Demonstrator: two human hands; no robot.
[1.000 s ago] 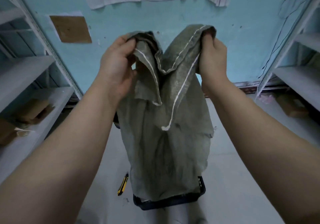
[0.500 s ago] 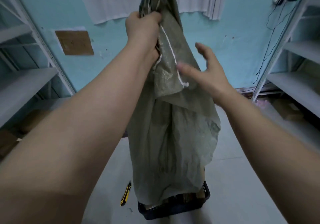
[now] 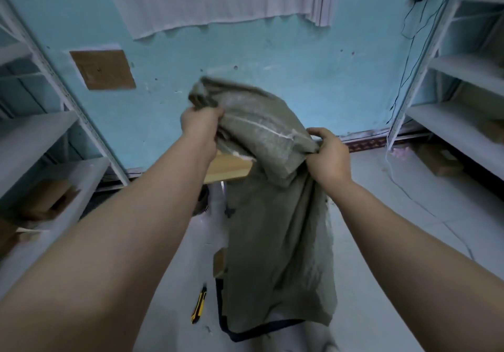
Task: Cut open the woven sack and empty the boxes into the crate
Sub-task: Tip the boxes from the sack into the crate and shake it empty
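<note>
The grey-green woven sack hangs upside down in front of me, limp, its white stitched seam at the top. My left hand grips the bunched upper left corner. My right hand pinches the upper right corner. The sack's open lower end drapes over the dark crate on the floor and hides most of it. A brown cardboard box shows at the sack's left edge, just above the crate's left wall. A yellow-and-black utility knife lies on the floor left of the crate.
White metal shelving stands on the left and on the right, with cardboard boxes on the lower shelves. A light wooden board shows behind the sack. Cables hang down the blue wall at right. A box sits on the floor at right.
My left hand has come down from high overhead to chest height with the sack's top. My right hand, open half a second ago, has closed on the sack's right corner.
</note>
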